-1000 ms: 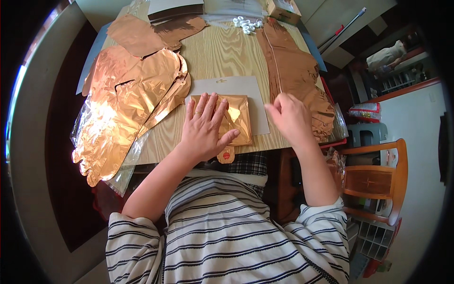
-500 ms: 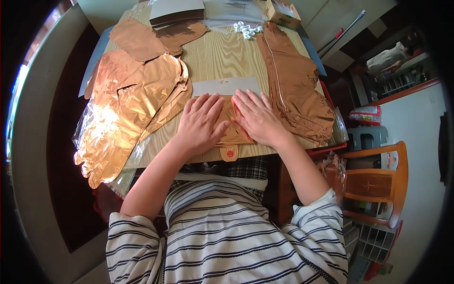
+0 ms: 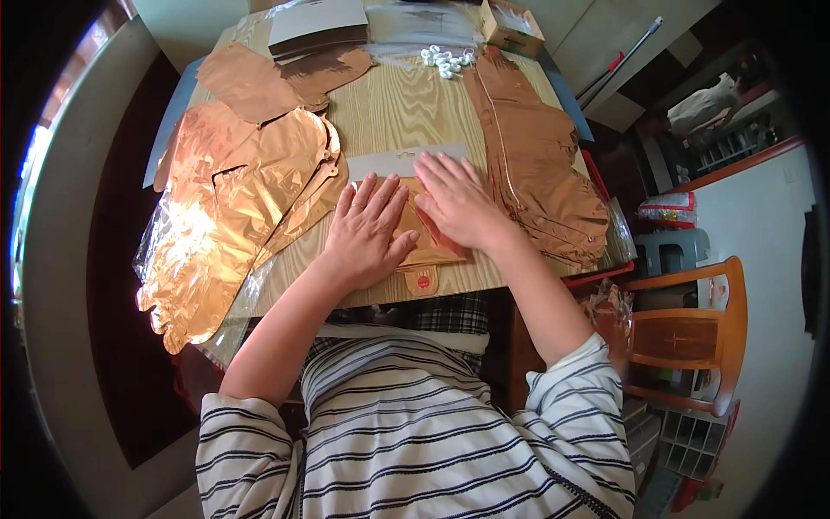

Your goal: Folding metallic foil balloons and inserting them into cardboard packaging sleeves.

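Observation:
Both my hands lie flat on a folded copper-coloured foil balloon [image 3: 424,246] at the table's near edge. My left hand [image 3: 367,233] presses its left part, fingers stretched out and slightly spread. Angled across the upper right part, my right hand [image 3: 456,203] is open too, fingers extended. Beyond the folded foil shows a pale card [image 3: 373,165] with a hanging slot, partly hidden by my hands. A foil tab [image 3: 423,280] with a red spot sticks out toward me. Flat shiny foil balloons [image 3: 233,208] are piled at left, and more foil balloons [image 3: 540,151] lie at right.
At the table's far side are a stack of cards [image 3: 318,24], clear plastic bags [image 3: 415,33], small white coils [image 3: 446,60] and an open carton [image 3: 512,28]. Matte brown foil [image 3: 251,82] lies far left. A wooden chair [image 3: 689,336] stands at right.
My right hand has slid slightly left and away from me over the folded foil. My left hand stays nearly in place. The whole view has shifted a little.

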A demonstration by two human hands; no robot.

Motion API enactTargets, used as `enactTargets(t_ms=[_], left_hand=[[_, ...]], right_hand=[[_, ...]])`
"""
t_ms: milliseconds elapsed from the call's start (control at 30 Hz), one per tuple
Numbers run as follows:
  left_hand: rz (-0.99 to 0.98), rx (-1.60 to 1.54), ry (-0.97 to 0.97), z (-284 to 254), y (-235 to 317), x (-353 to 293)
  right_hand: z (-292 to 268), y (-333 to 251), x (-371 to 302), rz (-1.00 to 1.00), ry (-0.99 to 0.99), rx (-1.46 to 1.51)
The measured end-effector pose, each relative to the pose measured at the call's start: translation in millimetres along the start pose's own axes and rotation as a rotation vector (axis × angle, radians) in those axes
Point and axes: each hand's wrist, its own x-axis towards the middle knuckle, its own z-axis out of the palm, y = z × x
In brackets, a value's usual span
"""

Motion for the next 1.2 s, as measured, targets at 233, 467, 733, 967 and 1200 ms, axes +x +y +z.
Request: enactTargets(t_ms=[233,467,733,967,1200], left_hand=[[-0.001,0.027,-0.006,-0.6,2.3,8.5],[0.028,0.034,0.017,5.4,5.9,2.2],[0.011,0.04,0.036,2.5,13.1,-6.8],[0.032,0.011,0.055,2.5,12.8,-7.8],[0.059,0.012,0.082,3.0,11.0,-7.9]], right_hand=[[11.1,21.1,15.8,-0.016,0.069,0.065],[7.4,2.4,-6.6,-0.02,0.196,0.076],[-2.4,-5.2,-6.7,-0.009,0.219,0.105],[6.5,-21.6,-20.5,-0.006,0.261,-0.013],[14.3,-27.9,-32.6,0.056,-0.001,0.045]])
